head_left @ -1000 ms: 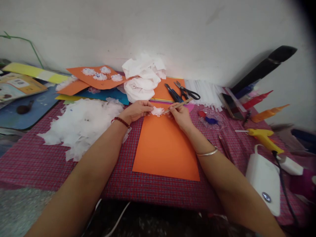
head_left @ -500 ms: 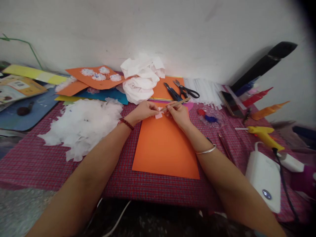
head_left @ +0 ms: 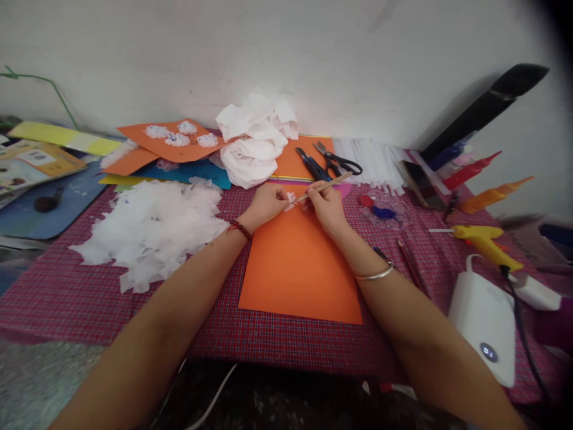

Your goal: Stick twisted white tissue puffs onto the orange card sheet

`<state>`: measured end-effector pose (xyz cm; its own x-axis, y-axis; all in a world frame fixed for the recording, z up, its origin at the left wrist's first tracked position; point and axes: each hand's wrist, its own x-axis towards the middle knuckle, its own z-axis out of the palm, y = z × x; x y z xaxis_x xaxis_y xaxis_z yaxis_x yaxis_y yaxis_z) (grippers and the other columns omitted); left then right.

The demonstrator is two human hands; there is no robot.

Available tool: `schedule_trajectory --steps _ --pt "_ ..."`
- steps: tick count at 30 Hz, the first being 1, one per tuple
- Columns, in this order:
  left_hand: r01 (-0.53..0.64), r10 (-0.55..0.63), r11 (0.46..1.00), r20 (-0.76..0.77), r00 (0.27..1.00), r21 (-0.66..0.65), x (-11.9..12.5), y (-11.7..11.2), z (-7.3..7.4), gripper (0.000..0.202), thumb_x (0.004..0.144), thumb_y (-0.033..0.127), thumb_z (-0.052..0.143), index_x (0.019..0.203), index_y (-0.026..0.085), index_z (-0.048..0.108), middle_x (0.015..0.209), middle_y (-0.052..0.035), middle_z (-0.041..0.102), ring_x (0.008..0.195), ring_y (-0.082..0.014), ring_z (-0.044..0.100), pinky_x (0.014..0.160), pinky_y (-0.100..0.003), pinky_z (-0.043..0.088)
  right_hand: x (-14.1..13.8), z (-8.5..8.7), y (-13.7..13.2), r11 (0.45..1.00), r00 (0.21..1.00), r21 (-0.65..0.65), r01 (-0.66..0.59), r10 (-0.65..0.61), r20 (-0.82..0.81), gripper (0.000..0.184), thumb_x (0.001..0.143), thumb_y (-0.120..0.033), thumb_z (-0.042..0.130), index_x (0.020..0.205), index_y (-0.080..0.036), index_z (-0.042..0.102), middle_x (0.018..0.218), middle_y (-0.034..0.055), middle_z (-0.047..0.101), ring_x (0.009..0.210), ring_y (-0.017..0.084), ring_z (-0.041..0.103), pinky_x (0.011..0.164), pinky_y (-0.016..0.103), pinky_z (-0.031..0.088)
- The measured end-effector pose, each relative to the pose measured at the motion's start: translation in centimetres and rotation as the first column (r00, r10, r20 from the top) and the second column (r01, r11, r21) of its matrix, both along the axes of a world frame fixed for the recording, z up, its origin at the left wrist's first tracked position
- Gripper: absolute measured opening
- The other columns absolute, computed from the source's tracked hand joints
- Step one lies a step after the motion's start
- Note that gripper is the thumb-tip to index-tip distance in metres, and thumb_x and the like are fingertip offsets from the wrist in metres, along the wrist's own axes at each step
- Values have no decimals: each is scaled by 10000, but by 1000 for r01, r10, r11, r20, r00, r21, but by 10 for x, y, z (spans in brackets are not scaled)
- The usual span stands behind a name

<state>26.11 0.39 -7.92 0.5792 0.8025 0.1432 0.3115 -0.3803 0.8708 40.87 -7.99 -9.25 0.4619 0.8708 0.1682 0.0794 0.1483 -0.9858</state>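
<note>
My right hand is closed around a thin wooden stick, whose far end slants up to the right. The stick's lower tip meets a small piece of white tissue paper. Pinched fingers of my left hand hold that tissue piece from the left. Both hands are over the top part of an orange paper sheet, which lies flat on the checked cloth. Left of my left hand spreads a heap of cut white tissue pieces.
Behind the hands are crumpled white paper, scissors and a blue cutter. Orange paper with white puffs lies back left. At right are a clear paint palette, a phone, a yellow glue gun and a white box-shaped device.
My left hand has shifted slightly right and its wrist has turned. The tissue piece looks more bunched up at the stick's tip. The stick has moved a little to the right.
</note>
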Motion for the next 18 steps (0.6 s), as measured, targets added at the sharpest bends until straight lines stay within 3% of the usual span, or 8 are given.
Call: schedule_trajectory --steps 7,11,15,18 --pt "9 -9 1000 -4 1000 -13 4 0 -4 211 692 246 710 545 151 591 532 -6 561 535 -111 441 504 -235 267 -2 -1 -2 999 982 29 -41 35 187 228 848 -432 605 770 -233 524 658 -1 627 537 137 553 535 279 432" --pt "-14 19 998 94 995 -58 2 2 -5 177 743 239 649 600 148 600 592 -4 597 556 -107 479 550 -232 341 -1 -3 -5 998 941 25 -57 45 336 191 880 -394 563 781 -231 567 728 26 655 597 168 579 596 312 456" --pt "-155 198 969 232 952 -190 -3 4 -4 138 763 197 576 631 161 561 558 35 530 519 -95 437 525 -220 333 -5 1 -11 998 807 -21 -59 60 587 179 910 -325 503 848 -227 638 823 59 690 726 217 625 693 355 481" --pt "-154 221 955 259 940 -254 -5 4 -3 106 746 163 561 639 166 554 545 42 506 504 -95 434 506 -219 321 -12 9 -17 995 676 -28 -100 88 732 168 899 -293 511 889 -234 668 993 79 707 863 243 645 792 376 481"
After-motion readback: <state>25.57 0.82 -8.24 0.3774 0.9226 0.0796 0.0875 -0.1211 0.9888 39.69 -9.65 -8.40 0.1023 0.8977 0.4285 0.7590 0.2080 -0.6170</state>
